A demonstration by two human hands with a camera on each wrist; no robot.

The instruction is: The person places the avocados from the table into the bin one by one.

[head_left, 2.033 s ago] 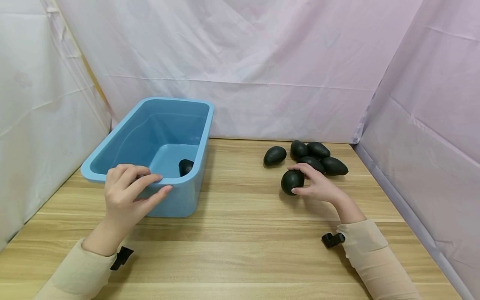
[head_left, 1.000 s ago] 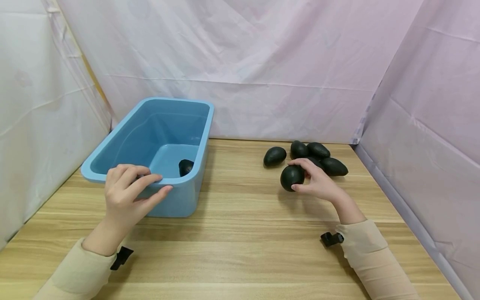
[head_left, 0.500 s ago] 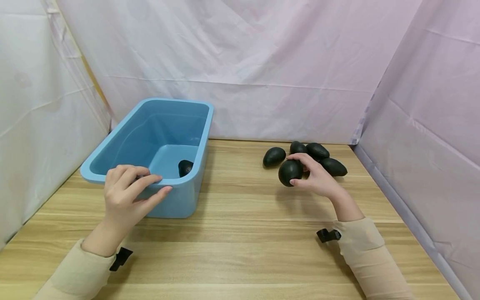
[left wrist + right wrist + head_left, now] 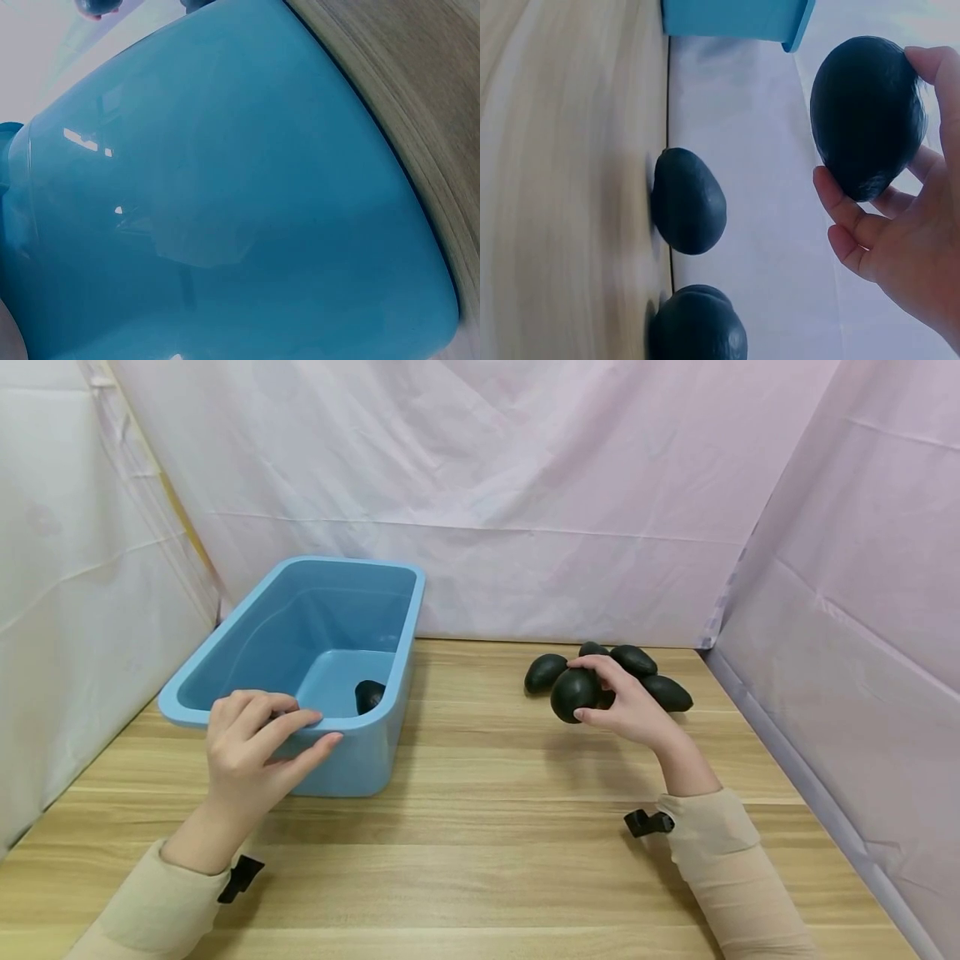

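My right hand (image 4: 621, 706) grips a dark avocado (image 4: 573, 694) and holds it above the wooden table, just in front of a small pile of avocados (image 4: 651, 677). In the right wrist view the held avocado (image 4: 867, 116) sits between thumb and fingers, with another avocado (image 4: 689, 201) lying on the table below. My left hand (image 4: 251, 747) holds the near rim of a blue plastic bin (image 4: 296, 643), thumb on the outer wall. One avocado (image 4: 369, 695) lies inside the bin. The left wrist view shows only the bin's outer wall (image 4: 225, 225).
The wooden table (image 4: 480, 852) is walled in by pale cloth at the back, left and right. The bin stands at the left, the avocado pile at the back right. A separate avocado (image 4: 542, 672) lies left of the pile.
My right hand has lifted the avocado off the table and carried it slightly up and left. The left hand and the bin have stayed where they were.
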